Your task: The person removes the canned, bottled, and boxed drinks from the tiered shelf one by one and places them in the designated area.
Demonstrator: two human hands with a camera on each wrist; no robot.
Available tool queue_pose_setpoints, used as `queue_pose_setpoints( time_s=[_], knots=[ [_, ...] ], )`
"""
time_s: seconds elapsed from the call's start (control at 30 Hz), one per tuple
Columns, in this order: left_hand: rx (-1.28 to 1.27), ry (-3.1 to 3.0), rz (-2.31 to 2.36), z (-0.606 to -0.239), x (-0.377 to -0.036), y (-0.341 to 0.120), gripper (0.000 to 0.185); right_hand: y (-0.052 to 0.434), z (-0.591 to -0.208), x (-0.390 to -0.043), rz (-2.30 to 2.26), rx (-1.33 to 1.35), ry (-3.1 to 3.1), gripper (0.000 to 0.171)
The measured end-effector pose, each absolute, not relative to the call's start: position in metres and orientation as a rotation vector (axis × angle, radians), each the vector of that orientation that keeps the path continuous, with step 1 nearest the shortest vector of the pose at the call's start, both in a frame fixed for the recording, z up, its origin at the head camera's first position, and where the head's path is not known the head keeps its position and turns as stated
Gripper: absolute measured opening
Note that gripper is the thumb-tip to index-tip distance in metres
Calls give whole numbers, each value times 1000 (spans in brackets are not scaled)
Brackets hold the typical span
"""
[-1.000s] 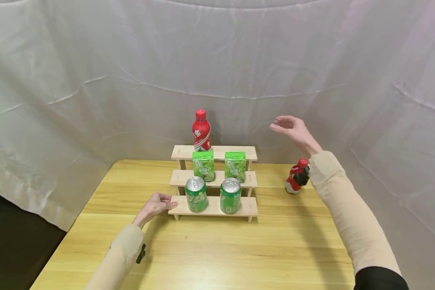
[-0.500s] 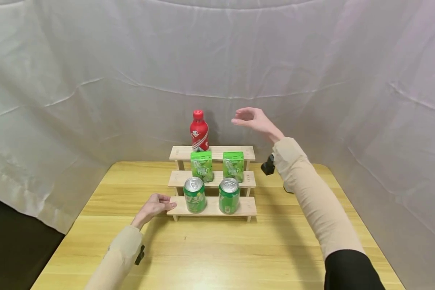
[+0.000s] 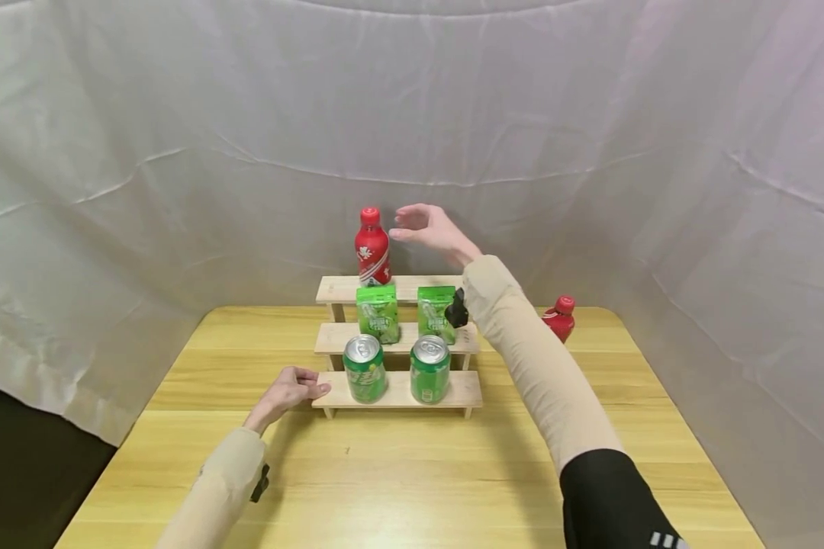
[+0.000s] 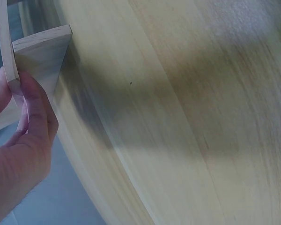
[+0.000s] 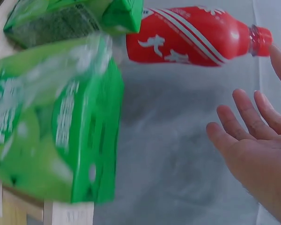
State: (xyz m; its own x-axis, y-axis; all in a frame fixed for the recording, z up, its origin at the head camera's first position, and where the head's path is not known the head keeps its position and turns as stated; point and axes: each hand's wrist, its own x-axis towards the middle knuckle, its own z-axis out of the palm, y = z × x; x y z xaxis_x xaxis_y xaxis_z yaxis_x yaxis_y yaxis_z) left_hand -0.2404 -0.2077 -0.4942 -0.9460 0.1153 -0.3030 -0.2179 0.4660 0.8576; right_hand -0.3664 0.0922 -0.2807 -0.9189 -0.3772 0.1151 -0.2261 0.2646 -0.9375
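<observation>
Right hand (image 3: pixel 431 227), fingers spread and empty, hovers just right of the red bottle (image 3: pixel 372 249) on the top step, no grasp yet, while the left hand (image 3: pixel 284 390) pinches the wooden rack (image 3: pixel 472 393) at its bottom-left end.

Two green cans upright and side by side, left one (image 3: pixel 365 368) and right one (image 3: pixel 429 369), silver tops with pull tabs showing. Just behind and higher, two green cartons standing upright, one (image 3: pixel 378 313) over the left can, the other (image 3: pixel 435 312) over the right can and partly hidden; blurred and close in the right wrist view (image 5: pixel 61 131). A small red bottle with a red cap (image 3: pixel 558 319) on the far right of the table, well apart from the cans. Light wooden table (image 3: pixel 412 473), grain running across. Creased white cloth (image 3: pixel 178 114) hanging behind and at both sides. Dark floor (image 3: pixel 14 473) at lower left.
</observation>
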Motion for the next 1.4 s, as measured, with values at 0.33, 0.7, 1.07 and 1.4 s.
queue_pose_setpoints(
  time_s=[0.33,0.7,1.07,1.4],
  knots=[
    [-86,2392,1480,-492,-239,-212,57,58,-287,-370,-1743,-564,2374,57],
    [-89,2398,1475,-490,-237,-211,56,41,-289,-369,-1722,-548,2432,51],
    [-81,2388,1492,-492,-238,-209,58,35,-292,-373,-1797,-502,2468,41],
    [-78,2405,1484,-496,-238,-208,56,38,-291,-372,-1820,-481,2499,40]
  ],
)
